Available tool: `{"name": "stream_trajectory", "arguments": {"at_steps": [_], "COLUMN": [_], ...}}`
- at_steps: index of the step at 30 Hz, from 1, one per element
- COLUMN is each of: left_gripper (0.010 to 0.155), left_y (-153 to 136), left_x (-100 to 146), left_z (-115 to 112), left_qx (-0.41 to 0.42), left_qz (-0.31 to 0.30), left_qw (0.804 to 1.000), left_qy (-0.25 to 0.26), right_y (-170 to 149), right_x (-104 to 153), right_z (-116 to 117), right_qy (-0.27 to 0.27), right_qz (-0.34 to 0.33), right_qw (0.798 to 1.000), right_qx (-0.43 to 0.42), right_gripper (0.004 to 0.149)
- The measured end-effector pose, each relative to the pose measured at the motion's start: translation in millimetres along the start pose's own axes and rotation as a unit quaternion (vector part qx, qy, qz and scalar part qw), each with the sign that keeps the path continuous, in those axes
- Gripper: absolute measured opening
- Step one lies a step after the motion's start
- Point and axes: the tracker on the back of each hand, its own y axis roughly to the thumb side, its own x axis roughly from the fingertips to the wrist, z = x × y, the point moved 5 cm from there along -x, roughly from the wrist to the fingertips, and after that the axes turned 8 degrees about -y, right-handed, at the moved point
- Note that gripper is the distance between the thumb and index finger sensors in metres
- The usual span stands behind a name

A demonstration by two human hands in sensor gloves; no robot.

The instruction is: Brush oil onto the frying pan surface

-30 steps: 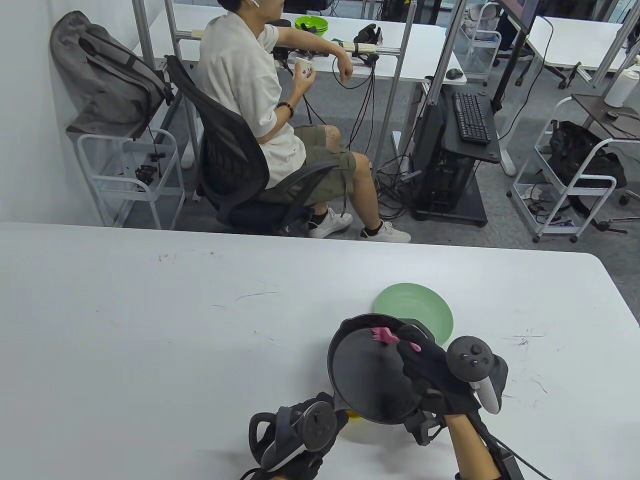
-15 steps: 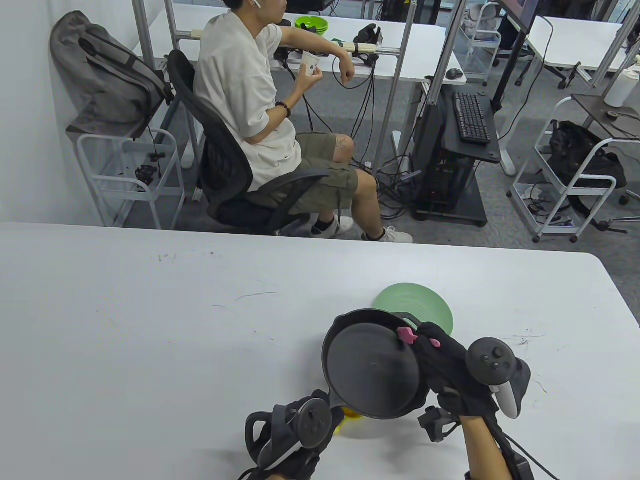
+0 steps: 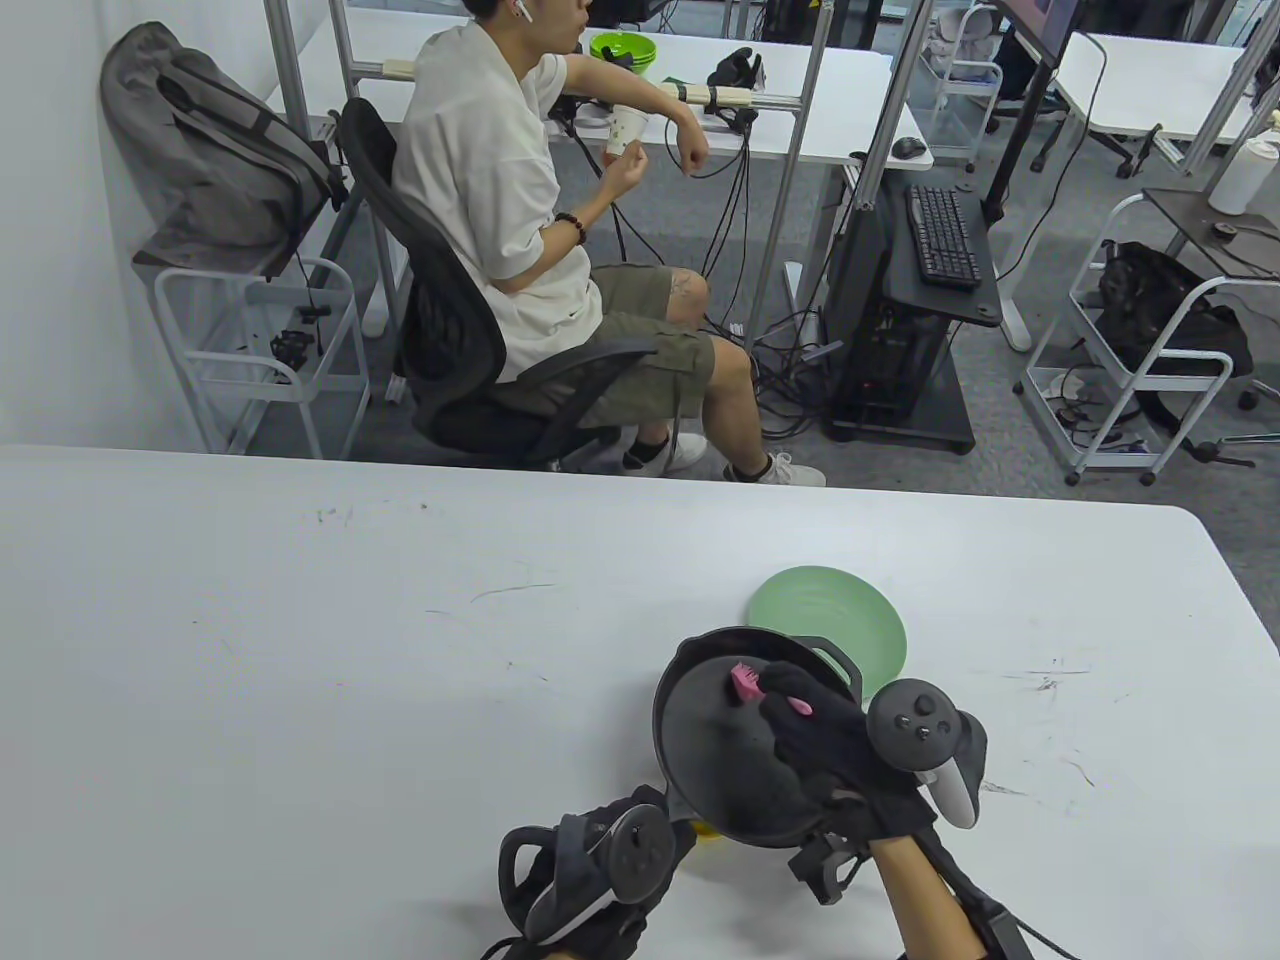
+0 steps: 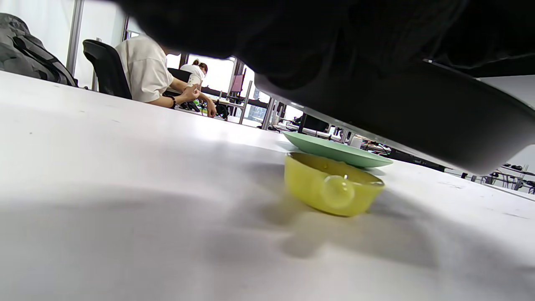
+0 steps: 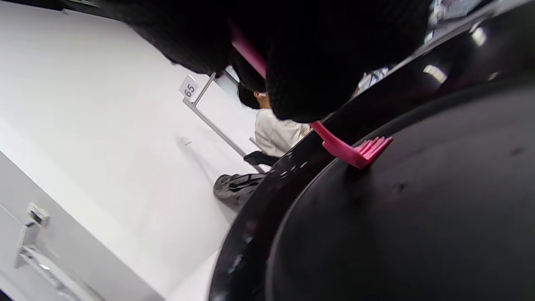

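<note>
Over the frying pan: the right hand grips a pink silicone brush, fingers closed round its handle, with the bristle head down on the pan floor near the far rim.
Frying pan: black, round, shallow-walled, held clear of the white table; the left wrist view shows its underside hanging above the tabletop with open space beneath.
Left hand: at the pan's near-left edge, where the handle should be. I judge that it holds the pan up, but the fingers are hidden by the tracker and the pan, so I cannot tell how they lie.
Brush up close: in the right wrist view the pink bristles splay where they meet the floor just inside the wall, so they appear to be pressing on the surface.
Yellow bowl: small, glossy, under the pan's near-left edge, on the table; probably the oil dish, though no oil level can be read.
Green plate: just beyond the pan's far-right rim, partly hidden by it.
Progress: brushing looks under way. The pan floor is matte with only faint marks and no clear oily sheen, so I cannot say how much is coated.
Left to do: by my reading, most of the floor, from the middle to the near side, may need strokes.
Pan surface: dark and dull across the base, shinier glints along the inner wall.
</note>
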Motion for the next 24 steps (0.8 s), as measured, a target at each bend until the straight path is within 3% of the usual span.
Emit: {"name": "stream_trajectory", "arguments": {"at_steps": [5,11,15,18,21,24], "left_gripper": [0.060,0.060,0.060,0.060,0.060,0.060], "left_y": [-0.9,-3.7,-2.1,-2.4,-2.5,-1.3], "left_x": [-0.1,-0.6,-0.3,-0.2,0.1,-0.3], "left_z": [0.5,1.5,1.6,1.4,2.7,1.3], "left_qx": [0.003,0.013,0.013,0.013,0.011,0.018], "left_qz": [0.002,0.004,0.000,0.000,0.000,-0.006], "left_qw": [1.000,1.000,1.000,1.000,1.000,1.000], "left_qy": [0.002,0.001,0.004,0.003,0.007,0.003], "right_y": [1.2,-1.9,-3.8,-2.0,0.2,-1.5], "right_x": [-0.8,-0.8,-1.3,-1.3,-1.5,-0.2], "right_z": [9.9,-6.6,-0.9,2.1,-6.2,-12.9], "right_qy": [0.040,0.013,0.044,0.035,-0.011,-0.026], "right_qz": [-0.001,0.007,0.012,0.012,0.001,0.013], "right_qw": [0.998,0.992,0.987,0.991,0.999,0.999], "right_qx": [-0.050,-0.125,-0.151,-0.128,-0.050,-0.034], "right_gripper": [0.050,0.049,0.050,0.050,0.050,0.049]}}
